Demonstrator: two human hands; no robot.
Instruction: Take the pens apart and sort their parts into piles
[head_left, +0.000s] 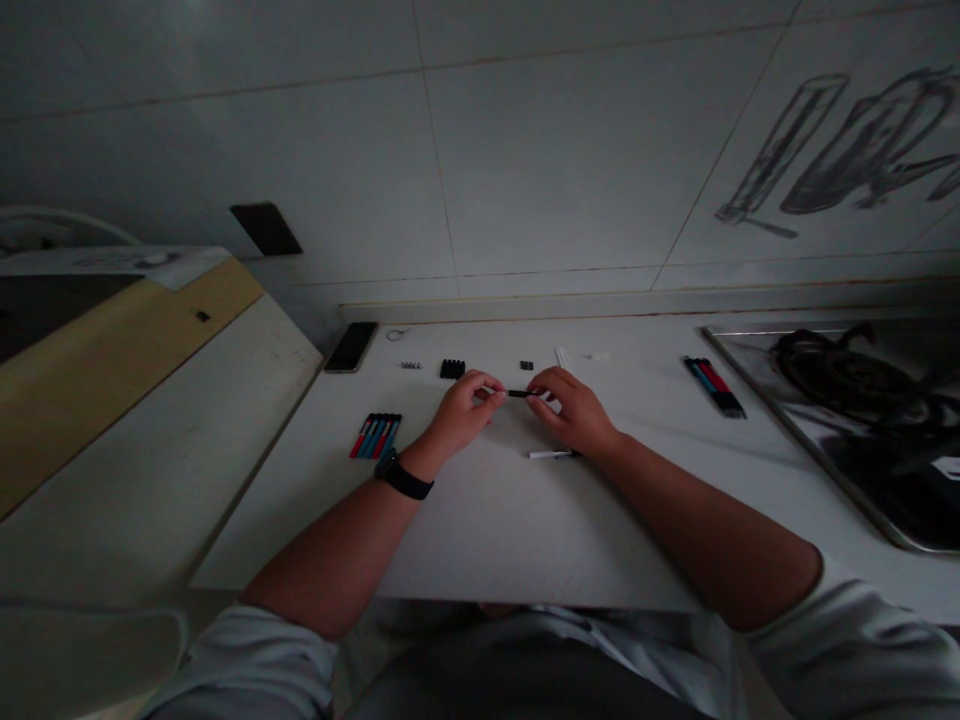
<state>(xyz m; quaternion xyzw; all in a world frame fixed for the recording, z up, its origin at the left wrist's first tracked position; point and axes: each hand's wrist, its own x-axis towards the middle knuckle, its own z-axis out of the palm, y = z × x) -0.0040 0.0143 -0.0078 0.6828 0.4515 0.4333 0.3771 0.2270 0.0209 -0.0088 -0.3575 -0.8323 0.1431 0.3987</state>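
My left hand (463, 408) and my right hand (574, 408) meet over the white counter, each pinching one end of a slim pen part (518, 394) with a black middle. Fingertips cover both its ends. Just below my right hand lies a white and dark pen piece (551, 455). Beyond the hands sit a group of short black pieces (452, 369), a few tiny dark pieces (526, 366) and thin white sticks (563, 357). Left of my left hand, several red and blue pen barrels (375, 436) with black ends lie side by side.
Small springs (410, 366), a metal ring (397, 335) and a phone (351, 347) lie at the back left. Small whitish bits (598, 356) are near the wall. A bundle of pens (714, 387) rests beside a gas stove (847, 400) on the right.
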